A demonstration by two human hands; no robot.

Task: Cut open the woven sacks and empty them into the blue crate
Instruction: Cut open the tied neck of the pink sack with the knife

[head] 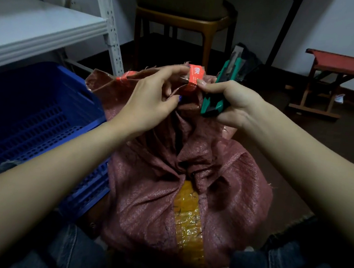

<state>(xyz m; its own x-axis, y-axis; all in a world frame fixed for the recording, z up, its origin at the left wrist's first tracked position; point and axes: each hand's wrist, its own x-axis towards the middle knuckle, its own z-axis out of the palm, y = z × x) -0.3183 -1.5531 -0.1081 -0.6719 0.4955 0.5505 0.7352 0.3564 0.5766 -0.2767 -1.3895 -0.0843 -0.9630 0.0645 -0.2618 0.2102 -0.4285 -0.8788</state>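
Sack (155, 196) mid-frame, neck bunched under red tape (195, 75); crate (33, 109) just beside, at left. Left hand (151, 101) pinches tape. Right hand (237, 105) fingers (215, 86) curl round knife (227, 74). Best: hold neck taut, cut below tape, blade away from left hand.
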